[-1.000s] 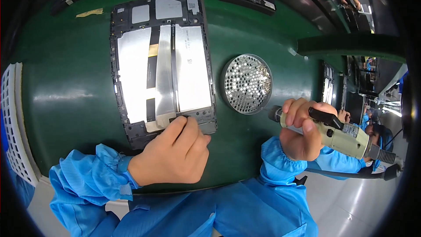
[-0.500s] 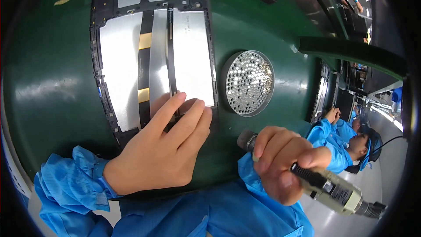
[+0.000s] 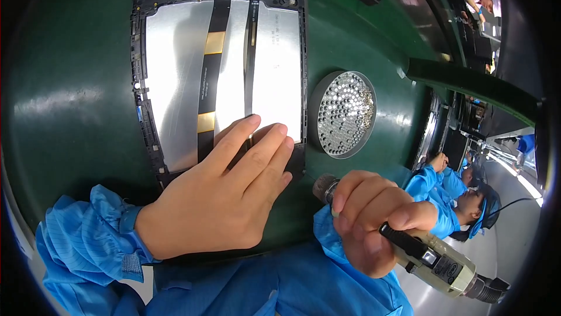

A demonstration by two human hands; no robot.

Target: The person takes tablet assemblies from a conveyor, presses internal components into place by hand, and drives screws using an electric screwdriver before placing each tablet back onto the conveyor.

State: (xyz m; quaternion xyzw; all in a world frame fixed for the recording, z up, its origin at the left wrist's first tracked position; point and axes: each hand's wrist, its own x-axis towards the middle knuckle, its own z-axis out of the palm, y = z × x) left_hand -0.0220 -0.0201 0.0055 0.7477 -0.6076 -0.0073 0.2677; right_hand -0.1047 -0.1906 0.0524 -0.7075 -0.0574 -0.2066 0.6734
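Two hands, one opened tablet, one screwdriver, one screw dish on the desk.

Left hand flat on the tablet's lower right corner, fingers spread and pressing down, not pinching anything. Right hand wrapped tight round the one electric screwdriver, grip clamped on its body, tip end poking out toward the left, just off the desk's near edge. Inside the tablet: two silver battery cells, two dark ribbon strips between them, two gold patches on the left strip. One round dish full of tiny screws just right of the tablet, too many to count. One co-worker in blue off at far right.
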